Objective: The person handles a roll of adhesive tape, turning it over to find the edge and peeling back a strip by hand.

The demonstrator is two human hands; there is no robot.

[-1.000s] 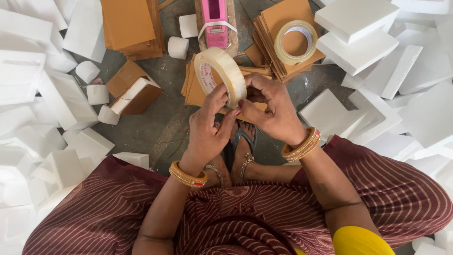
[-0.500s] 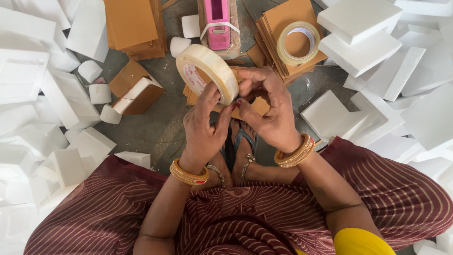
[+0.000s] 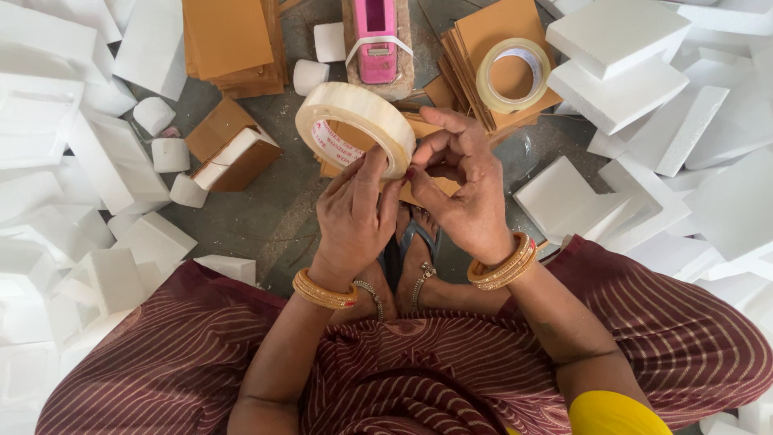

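A large roll of clear tape is held up in front of me, above the floor. My left hand grips its lower edge with thumb and fingers pressed on the outer band. My right hand touches the roll's right side, its thumb and forefinger pinching at the tape surface where the two hands meet. Both wrists wear gold bangles.
A second tape roll lies on a stack of brown cardboard sheets. A pink tape dispenser sits ahead. Another cardboard stack and a small open box lie left. White foam blocks surround me.
The roll has swung left and tilted, so its open core now faces left and down. My right hand's fingers shifted onto its right edge, pinching there.
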